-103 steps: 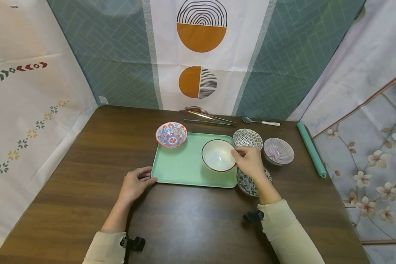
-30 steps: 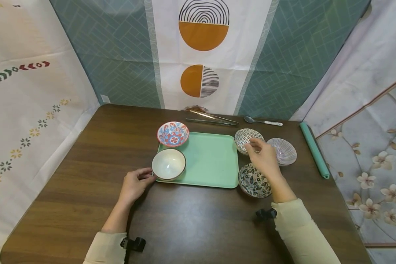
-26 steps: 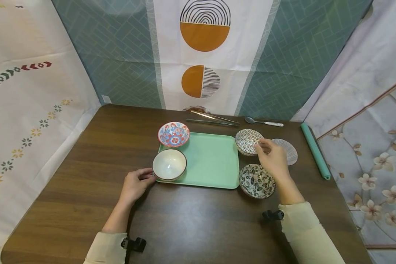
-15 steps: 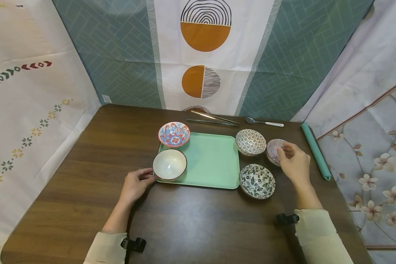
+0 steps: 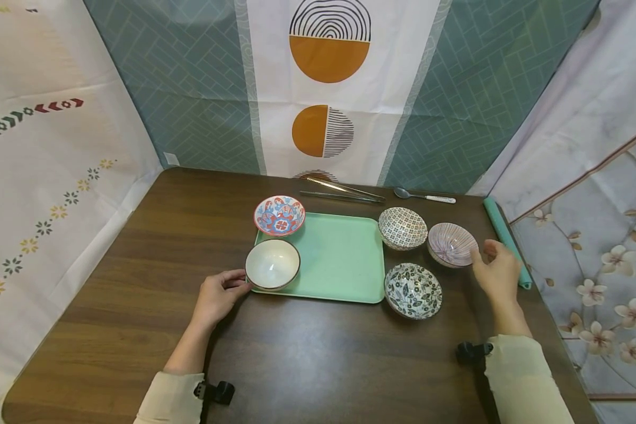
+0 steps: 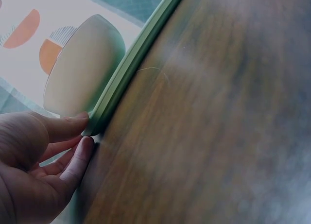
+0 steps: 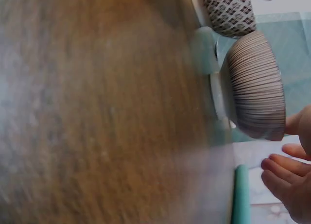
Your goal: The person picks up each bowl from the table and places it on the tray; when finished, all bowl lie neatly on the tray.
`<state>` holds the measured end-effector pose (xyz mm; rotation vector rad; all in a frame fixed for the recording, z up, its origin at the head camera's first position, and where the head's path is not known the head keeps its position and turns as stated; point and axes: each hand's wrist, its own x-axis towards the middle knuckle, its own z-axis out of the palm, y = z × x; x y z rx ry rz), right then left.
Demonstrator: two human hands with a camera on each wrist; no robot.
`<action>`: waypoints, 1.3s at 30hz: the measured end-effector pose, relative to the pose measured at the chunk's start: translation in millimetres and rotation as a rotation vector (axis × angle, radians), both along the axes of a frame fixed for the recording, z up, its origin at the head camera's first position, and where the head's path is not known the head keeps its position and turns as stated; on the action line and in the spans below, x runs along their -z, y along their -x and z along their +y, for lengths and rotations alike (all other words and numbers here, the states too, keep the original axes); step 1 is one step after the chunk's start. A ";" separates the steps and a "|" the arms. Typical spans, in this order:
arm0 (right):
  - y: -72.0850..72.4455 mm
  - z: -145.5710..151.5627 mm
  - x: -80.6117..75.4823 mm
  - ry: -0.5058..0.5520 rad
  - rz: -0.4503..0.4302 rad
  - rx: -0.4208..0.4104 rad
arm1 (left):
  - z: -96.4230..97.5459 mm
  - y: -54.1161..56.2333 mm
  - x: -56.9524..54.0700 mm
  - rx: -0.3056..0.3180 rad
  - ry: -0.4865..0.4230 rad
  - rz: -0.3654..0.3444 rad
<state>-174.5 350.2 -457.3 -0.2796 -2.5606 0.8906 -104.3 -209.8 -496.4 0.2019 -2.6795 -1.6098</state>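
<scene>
My left hand (image 5: 219,297) pinches the near left corner of a green tray (image 5: 344,259), thumb above and finger below in the left wrist view. A white bowl with a dark rim (image 5: 272,264) stands on the tray beside it. At the tray's far left corner sits a red and blue patterned bowl (image 5: 279,216). My right hand (image 5: 497,272) is at the right of a purple striped bowl (image 5: 452,244), thumb at its rim, the other fingers apart from it in the right wrist view. A lattice-patterned bowl (image 5: 402,228) and a leaf-patterned bowl (image 5: 413,291) stand right of the tray.
Tongs (image 5: 341,191) and a spoon with a white handle (image 5: 424,196) lie along the table's back edge. A rolled green cloth or mat (image 5: 500,227) lies at the right edge. Patterned cloths hang behind and on both sides of the wooden table (image 5: 318,365).
My right hand carried the white bowl left onto the tray and let it go, then moved right past the lattice-patterned bowl to the purple bowl's right side. My left hand stays at the tray corner.
</scene>
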 end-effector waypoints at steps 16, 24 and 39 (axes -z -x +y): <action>7.6 8.7 8.6 0.105 -0.153 0.022 | 0.0 2.3 3.2 0.011 0.001 0.007; 7.9 10.7 -5.5 0.181 -0.186 0.024 | -0.3 3.2 2.1 0.008 -0.006 0.007; 14.1 -12.6 -52.1 0.052 -0.094 0.056 | -1.4 3.2 0.3 0.005 -0.002 -0.005</action>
